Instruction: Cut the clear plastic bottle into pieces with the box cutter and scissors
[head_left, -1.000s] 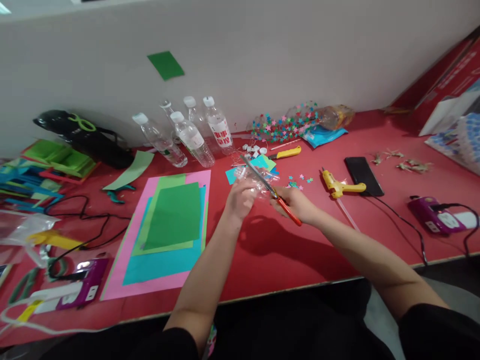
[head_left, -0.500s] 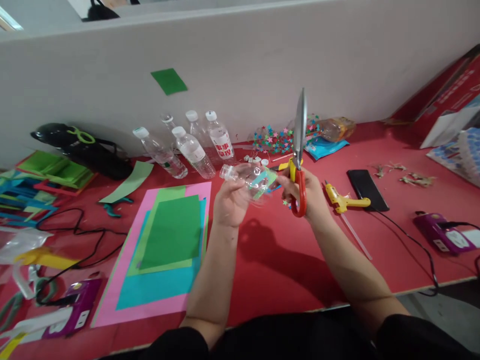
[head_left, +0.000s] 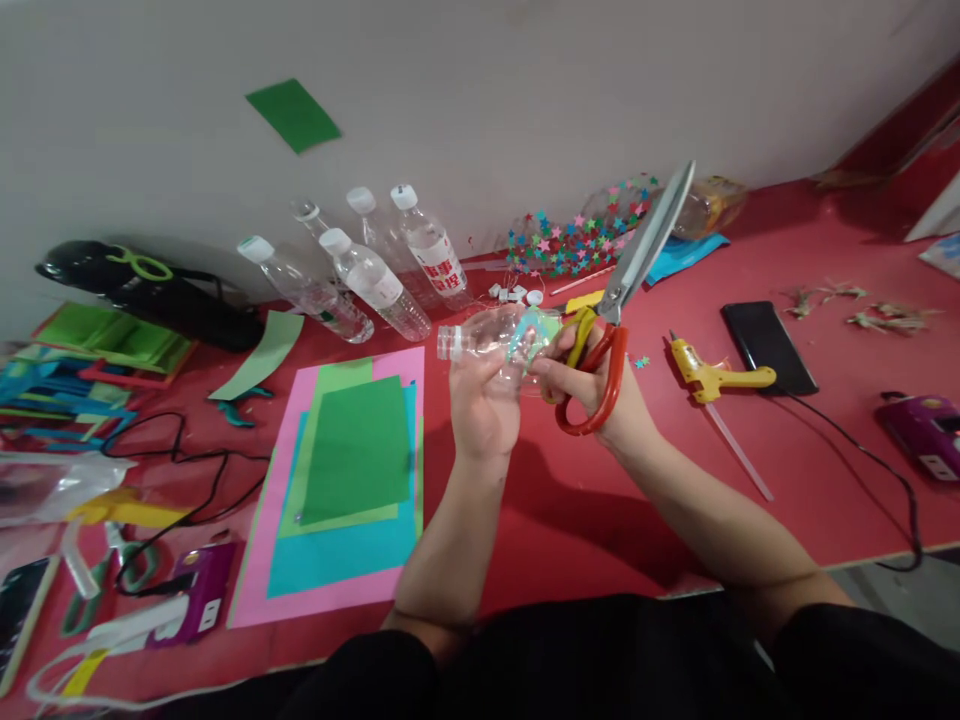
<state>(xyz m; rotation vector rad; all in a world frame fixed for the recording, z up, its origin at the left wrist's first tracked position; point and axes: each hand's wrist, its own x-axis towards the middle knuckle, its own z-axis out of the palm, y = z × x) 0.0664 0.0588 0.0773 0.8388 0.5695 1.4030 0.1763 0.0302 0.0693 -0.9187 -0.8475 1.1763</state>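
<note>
A clear plastic bottle piece lies sideways above the red table, its neck to the left and coloured patches at its right end. My left hand holds it from below, the thumb along its side. The large scissors hang by their red and yellow handles on my right hand, blades pointing up and right. The fingertips of that same hand touch the patched right end of the bottle piece. Whether they pinch a small piece there is too blurred to tell.
Several capped bottles stand behind on the left, beside a black bottle. Coloured paper sheets lie left of my hands. A yellow glue gun and a black phone lie right. Star garlands rest by the wall.
The scissors have tilted from upright to lean right. The bottle piece has turned slightly, and both hands stay on it. The view has shifted and tipped downward.
</note>
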